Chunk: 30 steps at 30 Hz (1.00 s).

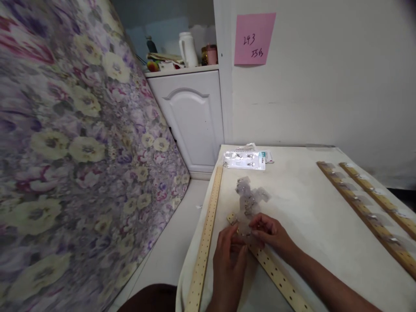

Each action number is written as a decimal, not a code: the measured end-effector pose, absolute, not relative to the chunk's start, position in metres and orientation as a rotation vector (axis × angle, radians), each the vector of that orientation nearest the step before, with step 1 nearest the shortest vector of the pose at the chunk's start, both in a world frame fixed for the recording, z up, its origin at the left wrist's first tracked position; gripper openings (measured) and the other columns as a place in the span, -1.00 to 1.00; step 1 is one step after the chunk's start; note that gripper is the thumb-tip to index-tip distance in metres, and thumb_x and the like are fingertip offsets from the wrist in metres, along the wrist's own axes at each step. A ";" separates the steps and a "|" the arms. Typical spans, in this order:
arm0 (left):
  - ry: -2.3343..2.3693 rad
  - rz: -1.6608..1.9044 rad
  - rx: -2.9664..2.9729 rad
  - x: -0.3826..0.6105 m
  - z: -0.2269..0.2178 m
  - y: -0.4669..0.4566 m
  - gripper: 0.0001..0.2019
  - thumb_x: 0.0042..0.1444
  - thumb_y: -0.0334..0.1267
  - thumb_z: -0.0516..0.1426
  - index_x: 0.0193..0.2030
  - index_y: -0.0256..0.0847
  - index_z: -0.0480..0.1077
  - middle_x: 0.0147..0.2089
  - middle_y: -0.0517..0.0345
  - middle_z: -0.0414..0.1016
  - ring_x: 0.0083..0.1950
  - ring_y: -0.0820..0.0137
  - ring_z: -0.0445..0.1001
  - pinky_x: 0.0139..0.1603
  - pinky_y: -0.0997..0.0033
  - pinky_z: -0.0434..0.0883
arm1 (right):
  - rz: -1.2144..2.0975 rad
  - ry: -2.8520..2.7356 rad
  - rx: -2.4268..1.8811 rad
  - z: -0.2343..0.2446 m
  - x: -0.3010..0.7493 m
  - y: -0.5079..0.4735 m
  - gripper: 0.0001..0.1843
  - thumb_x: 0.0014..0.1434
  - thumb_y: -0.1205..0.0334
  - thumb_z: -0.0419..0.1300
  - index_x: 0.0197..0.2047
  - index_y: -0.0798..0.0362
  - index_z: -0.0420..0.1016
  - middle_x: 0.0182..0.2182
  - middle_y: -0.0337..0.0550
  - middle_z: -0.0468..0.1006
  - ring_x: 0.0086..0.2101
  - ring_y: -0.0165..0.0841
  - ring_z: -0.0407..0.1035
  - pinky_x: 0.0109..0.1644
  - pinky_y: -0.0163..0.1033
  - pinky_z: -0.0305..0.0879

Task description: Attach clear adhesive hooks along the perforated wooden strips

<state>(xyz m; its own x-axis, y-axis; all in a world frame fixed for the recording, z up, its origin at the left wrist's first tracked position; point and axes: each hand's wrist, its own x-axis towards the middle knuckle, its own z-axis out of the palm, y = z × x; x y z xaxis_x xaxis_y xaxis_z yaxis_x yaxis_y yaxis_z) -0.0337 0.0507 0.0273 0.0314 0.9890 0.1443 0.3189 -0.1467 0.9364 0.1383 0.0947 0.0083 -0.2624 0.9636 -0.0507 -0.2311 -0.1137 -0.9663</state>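
Note:
My left hand [229, 255] and my right hand [271, 234] meet over the near end of a perforated wooden strip [276, 273] lying slantwise on the white table [308, 203]. Both hands have fingers pinched together around a small clear plastic packet [242, 229] held against the strip's end. A loose pile of similar small clear packets [250, 197] lies just beyond my fingers. A second long perforated strip [208, 234] runs along the table's left edge, beside my left hand.
A clear blister pack [244, 159] lies at the table's far left. Two more wooden strips [367, 208] with packets fixed on them lie at the right. A flowered mattress [71, 143] leans at the left; a white cabinet [191, 117] and pink note [254, 39] stand behind.

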 end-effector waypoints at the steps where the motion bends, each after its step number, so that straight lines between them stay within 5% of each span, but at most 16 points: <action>1: 1.369 1.147 1.598 -0.034 0.026 0.051 -0.64 0.14 -0.27 0.10 0.10 -0.10 0.30 0.13 0.00 0.32 0.01 0.28 0.41 -0.01 0.28 0.41 | 1.587 -1.162 -0.935 0.009 0.137 0.094 -0.76 0.00 0.12 0.31 -0.32 0.04 0.38 -0.58 -0.40 0.35 -0.66 -0.54 0.21 -0.59 -0.40 0.19; 12: 1.286 1.126 1.596 -0.035 0.044 0.056 -0.91 0.14 -0.32 0.08 -0.33 -0.18 0.42 -0.22 0.13 0.40 -0.15 0.35 0.42 -0.16 0.42 0.37 | 1.648 -1.233 -0.905 0.008 0.138 0.092 -0.77 0.05 0.09 0.27 -0.31 0.05 0.40 -0.60 -0.38 0.40 -0.68 -0.54 0.24 -0.61 -0.41 0.16; 22: 1.307 1.142 1.519 -0.035 0.041 0.056 -0.94 0.10 -0.27 0.13 -0.36 -0.17 0.40 0.00 0.07 0.31 0.06 0.28 0.34 0.04 0.30 0.30 | 1.664 -1.195 -0.848 0.004 0.140 0.094 -0.80 0.10 0.13 0.26 -0.29 0.07 0.41 -0.64 -0.34 0.45 -0.68 -0.50 0.31 -0.60 -0.41 0.20; 30: 1.290 1.162 1.530 -0.032 0.048 0.053 -0.85 0.09 -0.24 0.14 -0.48 -0.18 0.35 -0.07 0.07 0.39 0.03 0.26 0.37 0.08 0.24 0.28 | 1.761 -1.242 -0.644 0.008 0.138 0.091 -0.48 -0.15 0.30 0.43 -0.07 -0.01 0.44 -0.26 -0.21 0.50 -0.41 -0.46 0.37 -0.38 -0.36 0.27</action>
